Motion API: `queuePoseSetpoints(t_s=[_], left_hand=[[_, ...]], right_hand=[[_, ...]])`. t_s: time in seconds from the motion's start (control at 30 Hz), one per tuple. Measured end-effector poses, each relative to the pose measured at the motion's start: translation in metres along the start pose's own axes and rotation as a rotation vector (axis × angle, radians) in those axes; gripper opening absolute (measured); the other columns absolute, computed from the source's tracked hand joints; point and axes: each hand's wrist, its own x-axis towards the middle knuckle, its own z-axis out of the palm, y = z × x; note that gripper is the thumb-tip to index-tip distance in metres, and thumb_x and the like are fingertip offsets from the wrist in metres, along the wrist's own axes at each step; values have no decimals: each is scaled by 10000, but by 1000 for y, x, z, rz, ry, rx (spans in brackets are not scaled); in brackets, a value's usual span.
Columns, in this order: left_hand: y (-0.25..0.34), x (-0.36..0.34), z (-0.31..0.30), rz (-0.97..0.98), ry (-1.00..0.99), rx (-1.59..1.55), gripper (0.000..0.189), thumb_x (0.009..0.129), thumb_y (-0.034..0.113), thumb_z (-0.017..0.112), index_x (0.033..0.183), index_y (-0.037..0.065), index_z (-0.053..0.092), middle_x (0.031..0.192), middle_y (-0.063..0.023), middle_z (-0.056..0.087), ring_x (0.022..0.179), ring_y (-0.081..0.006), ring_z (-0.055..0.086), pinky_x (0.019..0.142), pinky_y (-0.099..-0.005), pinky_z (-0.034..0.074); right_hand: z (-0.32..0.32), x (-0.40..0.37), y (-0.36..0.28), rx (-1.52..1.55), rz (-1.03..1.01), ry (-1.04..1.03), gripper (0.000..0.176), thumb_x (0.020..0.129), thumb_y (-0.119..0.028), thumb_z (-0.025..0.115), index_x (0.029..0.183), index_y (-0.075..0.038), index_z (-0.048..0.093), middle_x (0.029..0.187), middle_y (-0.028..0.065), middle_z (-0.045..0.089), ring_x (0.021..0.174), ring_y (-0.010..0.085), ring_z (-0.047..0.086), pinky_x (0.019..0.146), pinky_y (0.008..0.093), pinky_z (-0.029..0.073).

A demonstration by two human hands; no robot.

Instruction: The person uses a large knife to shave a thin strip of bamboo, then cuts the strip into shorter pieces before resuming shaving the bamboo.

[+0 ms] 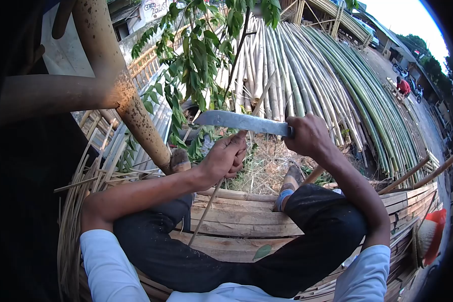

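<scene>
Knife (pixel 236 121), one, bamboo strip (pixel 206 204), perhaps one

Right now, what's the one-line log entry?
left hand: grips bamboo strip | right hand: grips knife | knife across strip | seated on slat platform

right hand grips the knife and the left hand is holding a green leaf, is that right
Not quite: the left hand holds a thin bamboo strip, not a green leaf. The right hand does grip the knife, as the head view shows.

Beyond the leafy branch (pixel 196 60) lay stacked bamboo poles (pixel 327 75) (mostly green); left of it rose a speckled post (pixel 131 110).
</scene>
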Motion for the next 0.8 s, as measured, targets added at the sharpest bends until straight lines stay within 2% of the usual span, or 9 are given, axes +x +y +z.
queuePoseSetpoints(t_s=[0.13,0.23,0.33,0.43,0.53,0.6,0.63,0.73,0.8], left_hand=[[-1,2,-1,-25,-26,-7,422,997,497,332,748,157,321,566,62,238,437,-48,215,372,-224,157],[-1,1,-1,-22,-7,-7,434,992,507,333,745,151,323,557,73,252,417,-40,235,373,-218,195],[-6,-3,-3,5,-3,-7,433,991,511,330,762,144,339,560,69,267,424,-40,248,374,-216,206],[-6,-8,1,61,-141,88,425,991,511,327,786,139,357,567,65,288,431,-39,250,376,-214,219],[-1,-6,7,27,-28,79,421,1000,492,327,750,154,343,579,61,291,444,-41,234,376,-210,194],[-4,1,0,47,2,73,441,993,514,320,738,155,335,575,60,279,438,-49,225,377,-214,181],[-2,2,-3,7,-26,23,454,986,533,315,734,156,330,572,59,272,435,-53,220,377,-218,172],[-4,4,-9,-50,-58,-13,497,964,591,295,719,159,313,558,58,247,428,-61,195,375,-229,150],[-5,4,-11,-94,-67,-27,519,957,609,290,685,167,269,547,81,228,421,-44,183,373,-221,150]], right_hand=[[2,-2,3,-20,28,-26,121,658,-168,654,706,-59,673,546,109,614,469,258,603,533,382,500],[4,1,11,-23,58,-32,150,714,-205,647,703,-60,686,521,115,586,462,254,594,520,394,498],[-2,2,35,111,379,61,247,804,-248,599,733,-27,685,537,129,590,485,271,599,520,396,476],[-6,-9,48,179,464,102,337,849,-292,578,723,12,649,549,128,577,463,242,554,488,384,430],[4,-13,54,402,451,178,405,888,-345,568,712,17,611,540,71,539,447,160,479,456,321,368],[-5,-13,50,798,554,182,409,906,-360,570,692,-12,584,535,3,492,453,93,416,445,276,316],[-8,-14,46,810,507,192,375,918,-340,573,712,-28,596,535,-26,484,462,62,409,446,248,297],[-1,-10,42,590,230,172,356,920,-311,580,733,-9,604,512,-4,477,458,77,420,450,287,307],[-16,-11,18,429,222,38,287,886,-300,612,816,-25,661,510,50,544,459,137,519,470,334,364]])
